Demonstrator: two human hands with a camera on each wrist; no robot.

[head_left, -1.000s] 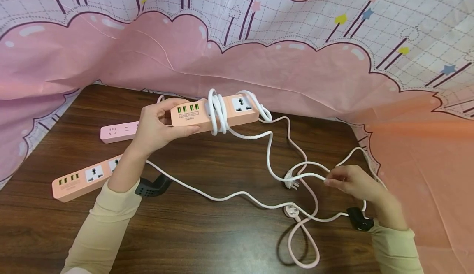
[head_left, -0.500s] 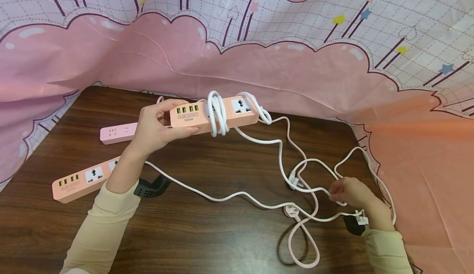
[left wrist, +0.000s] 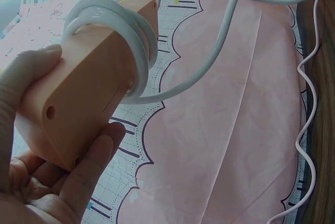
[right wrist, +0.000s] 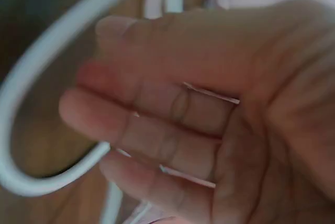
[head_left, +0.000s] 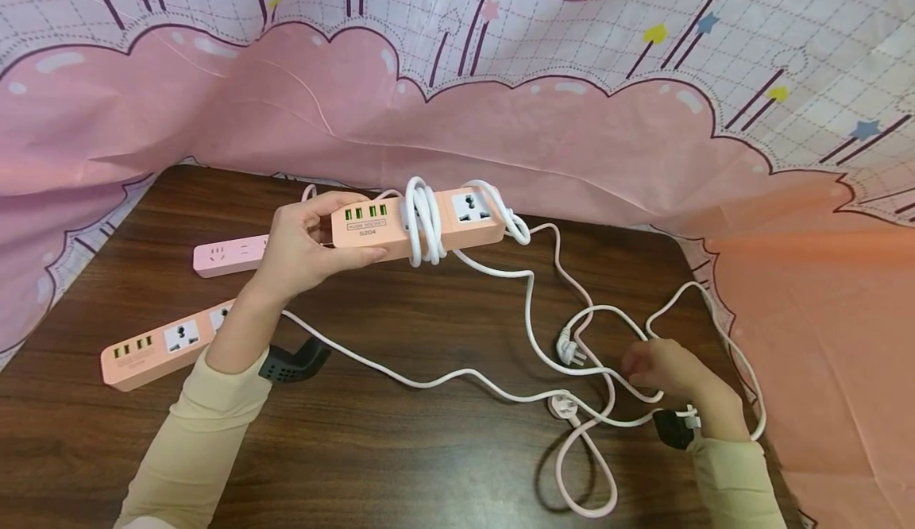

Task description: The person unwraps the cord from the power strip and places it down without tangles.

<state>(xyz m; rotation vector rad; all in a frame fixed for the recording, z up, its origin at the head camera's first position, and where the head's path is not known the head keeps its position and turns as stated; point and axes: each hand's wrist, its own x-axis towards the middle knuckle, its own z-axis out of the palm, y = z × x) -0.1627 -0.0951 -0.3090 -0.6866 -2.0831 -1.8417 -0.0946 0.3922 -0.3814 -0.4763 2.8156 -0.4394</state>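
In the head view my left hand [head_left: 296, 247] grips the left end of an orange power strip [head_left: 372, 231], raised over the table. White cord [head_left: 423, 223] is wound round the strip's middle, and another loop passes by its right end. The left wrist view shows my thumb and fingers [left wrist: 97, 156] on opposite sides of the strip's end. From the windings a loose white cord [head_left: 530, 306] runs down to the right. Beside that cord is my right hand [head_left: 665, 370]. Its fingers are relaxed with nothing between them in the right wrist view, and cord loops past the fingertips.
A second orange power strip [head_left: 157, 346] lies at the left, partly behind my left forearm, with a pink power strip [head_left: 227, 256] farther back. A white plug [head_left: 569, 349] and a pinkish plug [head_left: 563, 407] lie among crossing cords. A patterned curtain [head_left: 500, 132] borders the table.
My right hand, earlier pinching the loose white cord, has moved down and slightly left and let it go. That cord now hangs lower. The left hand still holds the strip, almost unmoved.
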